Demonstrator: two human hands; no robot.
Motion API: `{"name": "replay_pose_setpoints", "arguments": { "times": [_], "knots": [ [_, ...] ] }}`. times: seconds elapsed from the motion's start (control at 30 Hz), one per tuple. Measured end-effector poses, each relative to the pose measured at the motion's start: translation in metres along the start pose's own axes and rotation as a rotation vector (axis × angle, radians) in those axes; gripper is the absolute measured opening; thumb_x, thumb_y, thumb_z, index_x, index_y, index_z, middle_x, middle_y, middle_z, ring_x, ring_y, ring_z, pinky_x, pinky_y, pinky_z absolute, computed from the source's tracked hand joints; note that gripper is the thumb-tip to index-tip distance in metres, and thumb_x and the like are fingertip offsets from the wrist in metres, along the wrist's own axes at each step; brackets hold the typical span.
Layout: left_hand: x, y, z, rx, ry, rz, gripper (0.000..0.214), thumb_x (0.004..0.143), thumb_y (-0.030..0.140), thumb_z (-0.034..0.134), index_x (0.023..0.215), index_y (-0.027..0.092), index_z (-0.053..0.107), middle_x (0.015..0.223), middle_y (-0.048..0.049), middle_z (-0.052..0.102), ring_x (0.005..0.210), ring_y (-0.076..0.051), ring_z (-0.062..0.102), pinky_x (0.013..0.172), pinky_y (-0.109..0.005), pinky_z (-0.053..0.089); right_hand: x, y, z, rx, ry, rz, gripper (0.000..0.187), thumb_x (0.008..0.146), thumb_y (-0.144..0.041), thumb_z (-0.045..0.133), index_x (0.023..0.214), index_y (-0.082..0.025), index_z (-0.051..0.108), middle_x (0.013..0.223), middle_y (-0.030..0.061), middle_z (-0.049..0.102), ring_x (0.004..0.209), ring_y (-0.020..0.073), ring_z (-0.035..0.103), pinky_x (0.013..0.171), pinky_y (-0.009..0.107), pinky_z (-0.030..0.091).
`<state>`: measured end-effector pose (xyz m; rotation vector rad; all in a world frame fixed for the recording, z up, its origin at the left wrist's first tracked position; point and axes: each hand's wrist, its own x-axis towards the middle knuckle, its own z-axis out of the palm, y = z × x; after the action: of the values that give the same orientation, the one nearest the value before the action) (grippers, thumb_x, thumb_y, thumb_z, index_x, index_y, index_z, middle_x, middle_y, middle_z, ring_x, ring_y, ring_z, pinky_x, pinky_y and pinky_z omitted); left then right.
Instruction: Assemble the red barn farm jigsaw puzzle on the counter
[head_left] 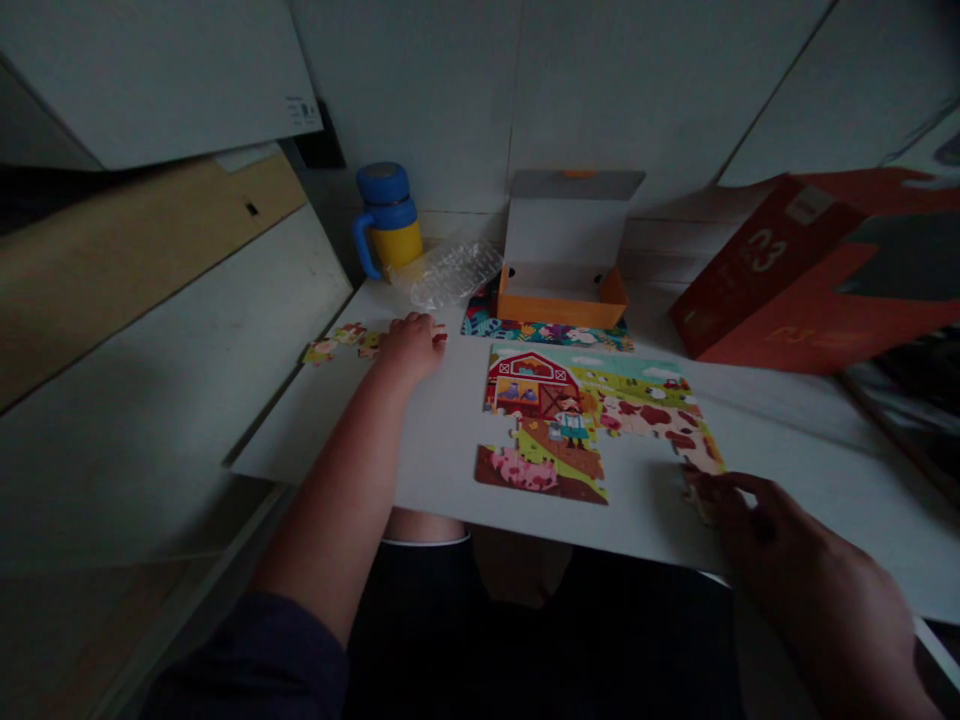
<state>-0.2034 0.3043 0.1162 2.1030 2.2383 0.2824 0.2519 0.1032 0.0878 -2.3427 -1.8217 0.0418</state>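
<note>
A partly assembled farm jigsaw puzzle [592,420] lies on a white board [420,450] across my lap. My left hand [411,345] reaches to the board's far left corner, fingers curled down beside several loose puzzle pieces [341,343]; what it grips, if anything, is hidden. My right hand [757,510] rests at the puzzle's lower right corner, fingers pinched on a puzzle piece [703,503] next to the cow section.
An open orange and white box [562,290] stands behind the puzzle on a floral sheet [540,330]. A blue and yellow mug [390,220] and crumpled clear plastic [450,272] sit at the back left. A red carton [810,270] leans at the right.
</note>
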Motion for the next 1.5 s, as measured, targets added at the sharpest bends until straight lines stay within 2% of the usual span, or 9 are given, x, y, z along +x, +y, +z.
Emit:
{"name": "replay_pose_setpoints", "arguments": {
  "times": [0.17,0.37,0.6,0.83,1.0,1.1,1.2,1.37,1.5],
  "knots": [
    [0.007,-0.004,-0.002,-0.078,-0.021,-0.033,0.033,0.1,0.039,0.069,0.124,0.018,0.077,0.132,-0.0165,0.075,0.13,-0.031,0.066,0.115,-0.039,0.049,-0.002,-0.008,-0.007,-0.018,-0.054,0.072,0.054,0.101,-0.069,0.047,0.129,-0.034,0.076,0.103,0.0112,0.085,0.065,0.0329,0.074,0.053,0.04,0.042],
    [0.013,-0.014,0.003,-0.215,-0.054,-0.122,0.044,0.087,0.048,0.084,0.118,0.018,0.078,0.118,-0.0139,0.082,0.102,-0.027,0.076,0.089,-0.034,0.056,-0.003,-0.009,-0.005,-0.002,-0.042,0.062,0.057,0.104,-0.071,0.042,0.129,-0.033,0.076,0.103,0.0115,0.084,0.07,0.0339,0.075,0.055,0.04,0.042],
    [0.011,-0.019,0.002,-0.404,-0.156,-0.135,0.034,0.075,0.05,0.09,0.077,0.02,0.074,0.073,-0.0047,0.077,0.067,-0.021,0.069,0.064,-0.03,0.046,-0.005,-0.012,-0.007,0.0,-0.021,0.037,0.051,0.106,-0.065,0.047,0.129,-0.031,0.078,0.102,0.0116,0.085,0.074,0.0329,0.078,0.055,0.038,0.041],
    [0.008,0.0,-0.007,-0.555,0.065,-0.048,0.032,0.074,0.046,0.086,0.078,0.021,0.065,0.078,-0.0026,0.072,0.079,-0.021,0.062,0.069,-0.03,0.039,-0.004,-0.012,-0.002,0.003,-0.007,0.036,0.048,0.11,-0.061,0.045,0.129,-0.031,0.076,0.106,0.0085,0.086,0.08,0.0297,0.079,0.059,0.035,0.041],
    [-0.001,0.023,-0.011,-0.789,0.06,0.015,0.047,0.074,0.063,0.083,0.083,0.02,0.067,0.08,-0.0041,0.074,0.074,-0.019,0.062,0.068,-0.029,0.04,-0.004,-0.013,-0.002,0.016,0.004,0.005,0.05,0.112,-0.061,0.04,0.129,-0.03,0.076,0.111,0.009,0.085,0.084,0.0287,0.08,0.061,0.035,0.043],
    [-0.019,0.038,-0.016,-0.953,0.004,0.02,0.061,0.071,0.076,0.081,0.084,0.018,0.069,0.086,-0.0075,0.077,0.071,-0.017,0.062,0.066,-0.028,0.042,-0.004,-0.013,-0.002,0.041,0.009,-0.025,0.048,0.113,-0.059,0.041,0.128,-0.03,0.076,0.113,0.009,0.085,0.087,0.0284,0.081,0.062,0.034,0.043],
    [-0.05,0.052,-0.02,-1.061,-0.057,0.019,0.063,0.07,0.077,0.083,0.088,0.017,0.072,0.082,-0.0069,0.076,0.067,-0.015,0.059,0.062,-0.026,0.041,-0.004,-0.012,-0.001,0.052,0.026,-0.051,0.045,0.114,-0.055,0.041,0.126,-0.029,0.076,0.114,0.0086,0.085,0.087,0.0271,0.081,0.062,0.034,0.043],
    [-0.118,0.08,-0.016,-1.436,-0.271,-0.036,0.05,0.072,0.052,0.096,0.094,0.016,0.069,0.089,-0.004,0.074,0.073,-0.013,0.064,0.063,-0.023,0.049,-0.004,-0.011,0.001,0.057,0.053,-0.073,0.041,0.114,-0.053,0.044,0.125,-0.028,0.075,0.11,0.0085,0.086,0.085,0.0264,0.08,0.061,0.033,0.04],
    [-0.162,0.104,-0.009,-1.645,-0.38,-0.094,0.058,0.07,0.033,0.101,0.113,0.021,0.064,0.107,-0.0035,0.075,0.086,-0.016,0.072,0.074,-0.029,0.062,-0.005,-0.01,0.001,0.073,0.064,-0.081,0.041,0.114,-0.053,0.045,0.124,-0.028,0.075,0.111,0.0094,0.085,0.085,0.0267,0.08,0.061,0.034,0.039]
  ]
}}
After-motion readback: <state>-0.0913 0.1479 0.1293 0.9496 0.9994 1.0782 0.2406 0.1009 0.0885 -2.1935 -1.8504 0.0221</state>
